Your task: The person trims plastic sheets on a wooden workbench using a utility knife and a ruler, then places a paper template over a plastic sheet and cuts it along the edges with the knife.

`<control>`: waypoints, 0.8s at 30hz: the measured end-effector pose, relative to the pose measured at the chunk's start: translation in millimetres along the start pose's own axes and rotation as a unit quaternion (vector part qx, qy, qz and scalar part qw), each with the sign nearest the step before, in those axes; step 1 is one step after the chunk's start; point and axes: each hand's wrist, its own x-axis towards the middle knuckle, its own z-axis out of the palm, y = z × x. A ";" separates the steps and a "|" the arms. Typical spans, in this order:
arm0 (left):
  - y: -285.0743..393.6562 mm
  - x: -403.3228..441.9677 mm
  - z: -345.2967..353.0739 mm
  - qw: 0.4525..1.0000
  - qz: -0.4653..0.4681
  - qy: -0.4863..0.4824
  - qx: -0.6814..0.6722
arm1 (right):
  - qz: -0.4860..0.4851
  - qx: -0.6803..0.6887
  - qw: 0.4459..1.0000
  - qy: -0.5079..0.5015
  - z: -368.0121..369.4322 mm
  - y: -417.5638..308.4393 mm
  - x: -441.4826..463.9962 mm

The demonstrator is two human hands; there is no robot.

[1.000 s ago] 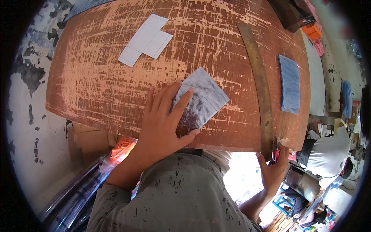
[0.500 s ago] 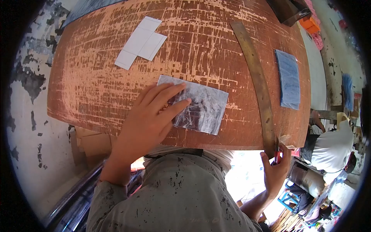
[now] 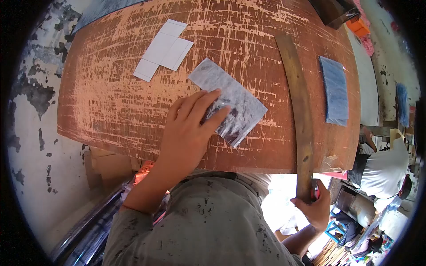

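Observation:
My left hand [image 3: 188, 126] lies with fingers spread on a rectangular piece of clear, greyish plastic sheet [image 3: 239, 99], which sits at an angle on the worn brown table [image 3: 111, 88]. Beyond it is a white paper template [image 3: 164, 51] with drawn lines. At the near right edge, my right hand [image 3: 317, 206] is closed around the lower end of a long, tarnished metal ruler [image 3: 299, 102]. A small red-handled tool [image 3: 315, 191] also shows in that hand; its kind is mostly hidden by the fingers.
A stack of bluish plastic pieces [image 3: 335, 91] lies right of the ruler. A dark box-like object [image 3: 335, 13] stands at the far right corner, near an orange item [image 3: 357, 27]. Plastic rolls [image 3: 88, 226] lean at lower left. Another person [image 3: 384, 170] is at the right.
The plastic sheet has turned clockwise under my left hand, which has shifted right. My right hand has come nearer my body, drawing the ruler's near end out past the table edge.

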 end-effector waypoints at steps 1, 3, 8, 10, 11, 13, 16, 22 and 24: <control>4.4 -0.6 2.0 0.997 -0.053 0.027 -0.040 | 0.025 0.071 0.993 -0.092 -2.8 6.6 -2.5; 14.6 -4.6 7.1 0.995 -0.078 0.054 -0.042 | 0.021 0.249 0.962 -0.113 10.6 19.4 -3.6; 11.8 -5.1 6.8 0.995 -0.091 0.001 -0.036 | 0.011 0.300 0.944 -0.133 32.8 52.3 -1.5; 7.8 -1.5 8.1 0.997 -0.068 -0.026 -0.009 | -0.011 0.377 0.919 -0.117 40.8 54.4 1.6; 6.5 -0.3 8.4 0.998 -0.046 -0.050 0.019 | -0.012 0.378 0.918 -0.118 43.1 56.8 3.3; 5.5 1.0 7.4 0.998 -0.045 -0.046 0.018 | -0.046 0.385 0.911 -0.137 46.6 59.5 6.3; -1.2 -3.3 5.2 0.998 -0.056 -0.010 -0.028 | -0.086 0.345 0.920 -0.166 54.6 69.1 13.0; 8.4 -8.7 5.5 0.980 -0.085 0.072 -0.165 | -0.135 0.298 0.918 -0.224 64.2 28.9 23.4; 13.5 -9.5 10.6 0.981 -0.085 0.073 -0.158 | -0.138 0.268 0.921 -0.246 70.6 35.8 27.4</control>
